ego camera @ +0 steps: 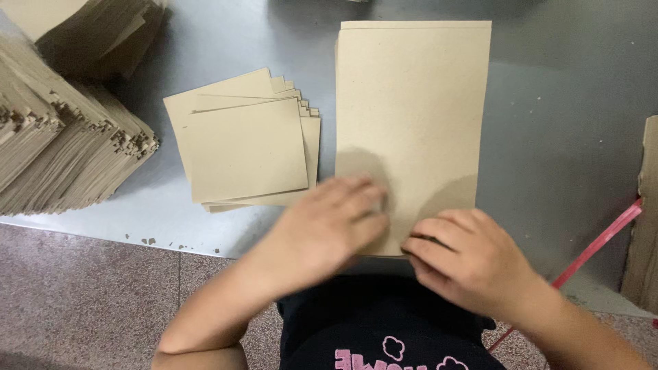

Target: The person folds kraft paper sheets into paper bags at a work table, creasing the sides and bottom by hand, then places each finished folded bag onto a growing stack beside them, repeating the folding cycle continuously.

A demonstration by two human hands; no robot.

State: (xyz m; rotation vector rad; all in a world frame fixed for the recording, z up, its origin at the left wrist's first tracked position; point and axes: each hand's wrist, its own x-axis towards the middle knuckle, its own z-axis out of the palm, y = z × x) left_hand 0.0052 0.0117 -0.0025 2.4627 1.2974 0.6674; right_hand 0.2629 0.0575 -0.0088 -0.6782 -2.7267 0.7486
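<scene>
A tall stack of beige cardboard sheets (pixel 413 103) lies on the grey metal table (pixel 226 34), straight ahead of me. My left hand (pixel 322 229), blurred by motion, rests flat over the stack's near left corner. At the near edge of the stack my right hand (pixel 469 264) has its fingers curled against the cardboard. Whether either hand grips a sheet or only presses on it is not clear.
A fanned pile of smaller beige cards (pixel 243 147) lies left of the stack. Large heaps of notched cardboard pieces (pixel 62 130) fill the far left. A red strap (pixel 596 247) and a cardboard edge (pixel 648 212) stand at the right. Crumbs lie near the table's front edge.
</scene>
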